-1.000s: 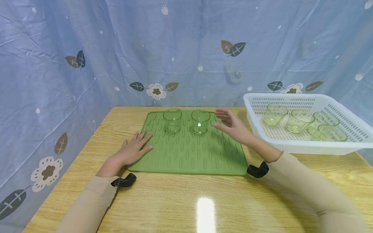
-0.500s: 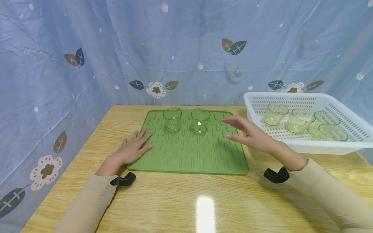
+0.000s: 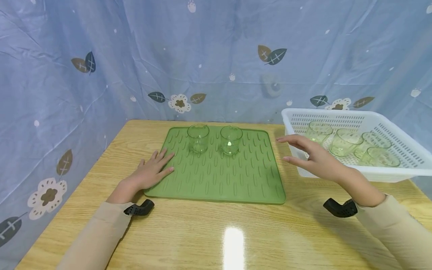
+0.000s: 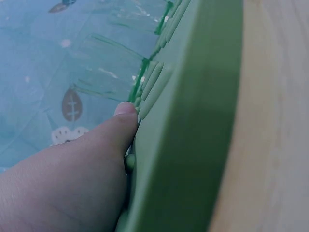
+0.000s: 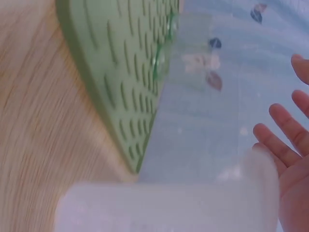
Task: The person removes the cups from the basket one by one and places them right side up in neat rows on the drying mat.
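My left hand (image 3: 148, 173) rests with spread fingers on the left edge of a green ridged mat (image 3: 216, 176); its thumb (image 4: 111, 128) lies along the mat in the left wrist view. Two clear greenish glasses stand upright toward the back of the mat, a left glass (image 3: 198, 140) and a right glass (image 3: 231, 142). My right hand (image 3: 317, 157) hangs in the air between the mat and a white plastic basket (image 3: 388, 174), overlapping the basket's near left corner in the head view. Its fingers are relaxed and apart, with nothing between them, as the right wrist view also shows.
Several similar glasses lie tilted in the basket, among them one glass (image 3: 345, 144) near the middle. All this stands on a wooden table (image 3: 189, 232). A blue patterned curtain (image 3: 216, 56) hangs behind and along the left side.
My right hand has moved away from the right glass, rightward and toward me, to the basket's left side. The left hand and both glasses on the mat have kept their places.
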`<state>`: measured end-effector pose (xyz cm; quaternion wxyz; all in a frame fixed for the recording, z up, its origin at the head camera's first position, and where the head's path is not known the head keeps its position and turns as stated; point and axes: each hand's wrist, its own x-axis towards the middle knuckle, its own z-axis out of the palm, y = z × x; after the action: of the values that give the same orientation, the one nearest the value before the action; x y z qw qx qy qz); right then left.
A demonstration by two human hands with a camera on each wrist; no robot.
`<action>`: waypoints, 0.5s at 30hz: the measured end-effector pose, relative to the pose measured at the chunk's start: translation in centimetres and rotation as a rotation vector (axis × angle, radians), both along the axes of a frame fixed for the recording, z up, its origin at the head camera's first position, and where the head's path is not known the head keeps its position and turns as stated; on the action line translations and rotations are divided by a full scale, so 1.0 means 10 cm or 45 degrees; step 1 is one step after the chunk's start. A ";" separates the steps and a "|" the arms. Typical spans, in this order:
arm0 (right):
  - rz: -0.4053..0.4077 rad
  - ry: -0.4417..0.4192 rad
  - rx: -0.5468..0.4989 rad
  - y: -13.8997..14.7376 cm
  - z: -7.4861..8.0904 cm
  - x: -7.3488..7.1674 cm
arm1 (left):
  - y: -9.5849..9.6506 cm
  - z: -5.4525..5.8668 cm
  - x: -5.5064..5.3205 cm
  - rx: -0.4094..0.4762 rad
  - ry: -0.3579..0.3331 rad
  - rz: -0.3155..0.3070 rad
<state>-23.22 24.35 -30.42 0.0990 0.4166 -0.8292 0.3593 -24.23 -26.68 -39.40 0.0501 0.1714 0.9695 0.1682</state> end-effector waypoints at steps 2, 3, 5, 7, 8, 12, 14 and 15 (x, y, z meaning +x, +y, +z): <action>-0.057 -0.016 -0.013 0.08 0.01 0.00 | -0.01 0.01 -0.01 -0.006 0.002 -0.001; -0.086 -0.021 -0.018 0.12 0.01 -0.01 | -0.01 0.01 -0.01 -0.009 0.003 0.001; -0.137 -0.018 -0.021 0.20 0.01 -0.03 | -0.01 0.02 0.00 0.000 0.005 0.000; -0.178 0.002 -0.019 0.28 0.02 -0.05 | -0.01 0.02 0.00 0.007 0.004 0.003; -0.198 0.012 -0.014 0.32 0.02 -0.06 | -0.01 0.02 0.00 0.005 0.005 0.002; -0.305 -0.011 -0.010 0.47 0.05 -0.05 | 0.01 0.02 0.01 0.023 -0.002 0.001; -0.364 -0.035 -0.015 0.55 0.06 -0.05 | 0.01 0.02 0.01 0.018 -0.006 0.001; -0.389 -0.045 -0.022 0.59 0.06 -0.05 | 0.02 0.03 0.01 0.019 -0.009 0.002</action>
<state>-23.68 30.29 -29.80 0.1415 0.2785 -0.8813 0.3545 -24.11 -26.51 -39.15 0.0523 0.1703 0.9681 0.1760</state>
